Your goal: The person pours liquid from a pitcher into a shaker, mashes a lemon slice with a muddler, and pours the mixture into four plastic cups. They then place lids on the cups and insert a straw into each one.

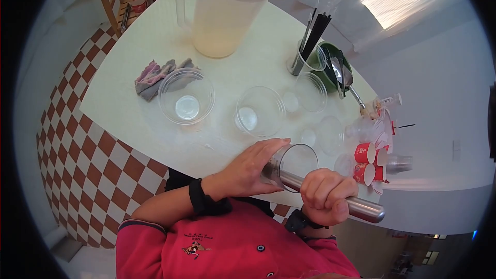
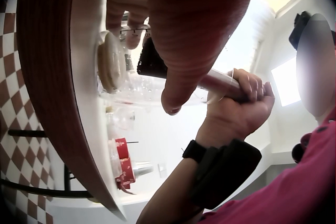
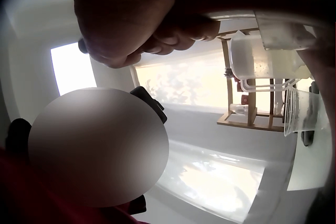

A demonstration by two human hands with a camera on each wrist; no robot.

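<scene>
In the head view my left hand (image 1: 253, 168) grips a clear glass (image 1: 305, 156) from its side, the glass tilted over the table's near edge. My right hand (image 1: 326, 196) is wrapped round the steel handle of a muddler (image 1: 368, 210), whose lower end reaches into the glass. Through the glass wall, the left wrist view shows the muddler's dark head (image 2: 151, 62) beside my left thumb. Just beyond the hands stand clear plastic cups, one in the middle (image 1: 261, 111) and one at the left (image 1: 186, 98).
A large lidded pitcher (image 1: 225, 20) of cloudy pale liquid stands at the back. A crumpled cloth (image 1: 155, 80) lies at the left. Black straws (image 1: 315, 36) stand in a cup beside a green bowl (image 1: 336, 67) of utensils. Red paper cups (image 1: 365, 163) sit along the right edge.
</scene>
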